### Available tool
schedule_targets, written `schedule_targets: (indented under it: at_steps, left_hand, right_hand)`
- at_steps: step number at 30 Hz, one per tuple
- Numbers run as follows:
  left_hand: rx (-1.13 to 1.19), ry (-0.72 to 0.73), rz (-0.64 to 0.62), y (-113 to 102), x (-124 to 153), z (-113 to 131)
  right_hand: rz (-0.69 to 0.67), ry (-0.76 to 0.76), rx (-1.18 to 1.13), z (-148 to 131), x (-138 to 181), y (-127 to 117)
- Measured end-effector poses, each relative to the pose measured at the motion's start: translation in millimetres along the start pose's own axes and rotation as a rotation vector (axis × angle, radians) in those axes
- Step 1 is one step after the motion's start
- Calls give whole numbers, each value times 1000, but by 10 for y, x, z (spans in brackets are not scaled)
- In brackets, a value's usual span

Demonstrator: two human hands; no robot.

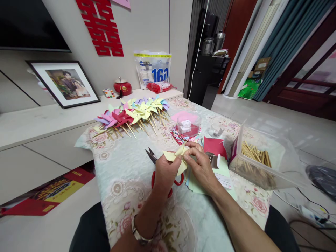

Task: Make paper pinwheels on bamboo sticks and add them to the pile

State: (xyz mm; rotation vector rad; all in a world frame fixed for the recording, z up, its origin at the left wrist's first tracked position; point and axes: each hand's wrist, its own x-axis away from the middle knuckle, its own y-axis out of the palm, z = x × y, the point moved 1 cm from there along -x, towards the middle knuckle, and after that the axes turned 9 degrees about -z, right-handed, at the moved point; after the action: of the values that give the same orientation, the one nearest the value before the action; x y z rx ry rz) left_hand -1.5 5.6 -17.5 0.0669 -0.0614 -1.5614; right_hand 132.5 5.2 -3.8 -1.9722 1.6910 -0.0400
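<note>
A pale yellow paper pinwheel [181, 151] is held between my two hands, its blades folded in toward the middle. My left hand [167, 170] pinches it from the left, thumb near the centre. From the right, my right hand [199, 162] grips the same paper with thumb and forefinger. Scissors [151, 155] with red handles lie on the table, partly under my left hand. Beside my right hand is a stack of pale green paper sheets [222, 168], with red paper [215, 145] and a metal tool [214, 160] whose kind is unclear.
Finished pinwheels on sticks [136, 113] lie in a pile at the back left. A round clear container [189, 125] holds small white boxes. At right, a clear plastic bin [252, 166] holds many wooden sticks. The flowered tablecloth [126, 196] reaches the table's edges.
</note>
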Motion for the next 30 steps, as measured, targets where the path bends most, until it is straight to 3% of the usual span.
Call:
schedule_targets:
  at_steps: [13,22,30]
  left_hand:
    - [-12,0,42,16,16,-64]
    - [81,-65,25,34,21,1]
    - [87,-39,-42,11,25,-76]
  right_hand:
    - [60,14,47,-34,13,37]
    - [135,75,-157,16,3,37]
    - [42,171,-330,34,-25,9]
